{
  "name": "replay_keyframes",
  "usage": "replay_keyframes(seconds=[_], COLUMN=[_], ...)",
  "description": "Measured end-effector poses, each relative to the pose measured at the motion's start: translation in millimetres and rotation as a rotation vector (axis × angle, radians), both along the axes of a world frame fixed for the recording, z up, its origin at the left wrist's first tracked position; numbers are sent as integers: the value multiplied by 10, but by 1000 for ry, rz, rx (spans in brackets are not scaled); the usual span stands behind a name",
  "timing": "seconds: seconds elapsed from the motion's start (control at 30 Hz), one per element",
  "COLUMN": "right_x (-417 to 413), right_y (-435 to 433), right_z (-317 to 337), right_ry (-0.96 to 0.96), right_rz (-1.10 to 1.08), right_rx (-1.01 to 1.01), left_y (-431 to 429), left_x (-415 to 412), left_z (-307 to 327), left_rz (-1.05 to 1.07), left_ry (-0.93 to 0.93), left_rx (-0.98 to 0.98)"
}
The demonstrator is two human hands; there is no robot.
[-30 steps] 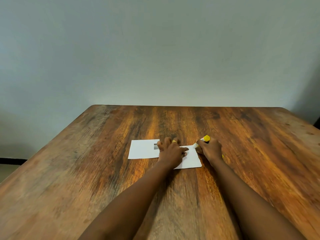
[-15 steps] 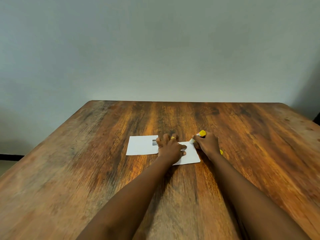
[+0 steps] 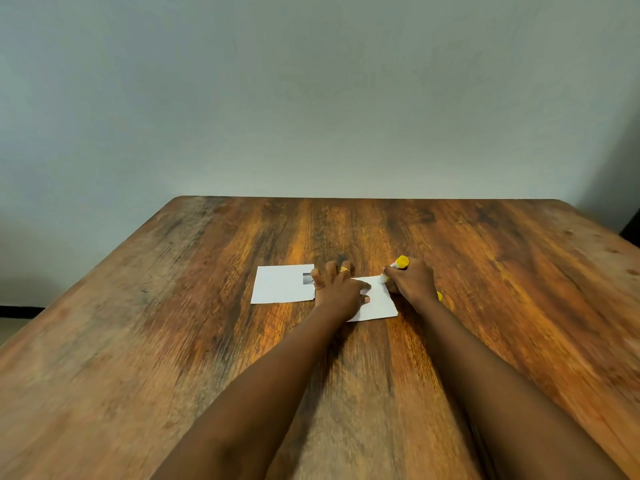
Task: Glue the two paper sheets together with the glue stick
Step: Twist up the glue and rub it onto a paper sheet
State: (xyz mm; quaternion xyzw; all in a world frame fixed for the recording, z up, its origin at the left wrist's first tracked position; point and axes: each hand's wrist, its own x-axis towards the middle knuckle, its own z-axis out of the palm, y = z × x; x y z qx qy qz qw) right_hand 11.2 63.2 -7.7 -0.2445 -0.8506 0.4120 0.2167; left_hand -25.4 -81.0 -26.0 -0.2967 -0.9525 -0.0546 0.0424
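Two white paper sheets lie side by side on the wooden table (image 3: 207,341). The left sheet (image 3: 280,285) has a small grey printed patch at its right edge. My left hand (image 3: 341,291), wearing a gold ring, presses flat with fingers spread on the right sheet (image 3: 379,303), covering its left part. My right hand (image 3: 412,282) grips a glue stick (image 3: 398,265) with a yellow end, its white tip touching the far right corner of the right sheet. A small yellow cap (image 3: 439,296) peeks out behind my right wrist.
A plain grey wall rises behind the table's far edge (image 3: 346,197). A dark object (image 3: 632,233) shows at the right edge beyond the table.
The view has shifted slightly. My right hand with the glue stick has slid a little back toward the sheet's far right corner. My left hand stays pressed on the right sheet.
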Motion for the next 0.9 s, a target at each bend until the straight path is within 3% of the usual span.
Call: replay_keyframes(seconds=[0.9], right_x=[476], right_y=[-115], right_z=[79], right_ry=[-65], right_rz=[28], right_rx=[-53], left_y=[16], left_x=[94], left_z=[92], left_rz=[25], left_ry=[-18], left_rx=[-31])
